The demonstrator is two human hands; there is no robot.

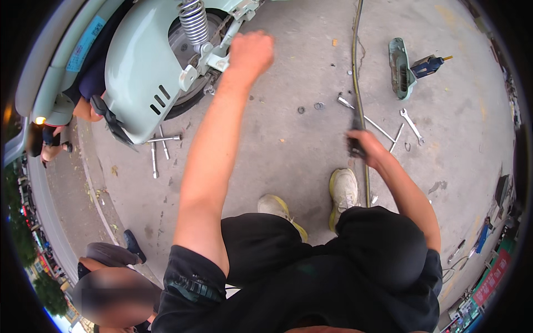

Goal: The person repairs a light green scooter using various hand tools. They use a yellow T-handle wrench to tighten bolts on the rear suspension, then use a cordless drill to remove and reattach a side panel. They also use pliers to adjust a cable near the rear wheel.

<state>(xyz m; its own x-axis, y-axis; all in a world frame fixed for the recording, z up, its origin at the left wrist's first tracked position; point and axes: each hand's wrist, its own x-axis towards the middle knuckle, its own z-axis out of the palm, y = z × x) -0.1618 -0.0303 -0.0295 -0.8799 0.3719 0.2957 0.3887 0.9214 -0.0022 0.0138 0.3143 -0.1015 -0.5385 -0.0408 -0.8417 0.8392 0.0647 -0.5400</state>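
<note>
At the rear of a pale green scooter (133,72), my left hand (252,53) is closed beside the light-coloured swingarm bracket (217,61). Its fingers curl away from view, so what they grip is hidden. A silver coil spring shock absorber (194,25) stands just left of it, in front of the rear wheel (183,50). My right hand (366,149) is wrapped round a dark, black-handled tool (356,133), held over a long hose (356,61). The tool's exact kind does not show. Below it lies a long silver socket wrench (377,126).
A combination wrench (412,126) and a removed green cover (398,69) with a blue power tool (427,66) lie on the right. Cross wrenches (155,152) lie left, and small washers (318,105) ahead. A person (114,294) is at lower left; another's arm (88,111) shows behind the scooter.
</note>
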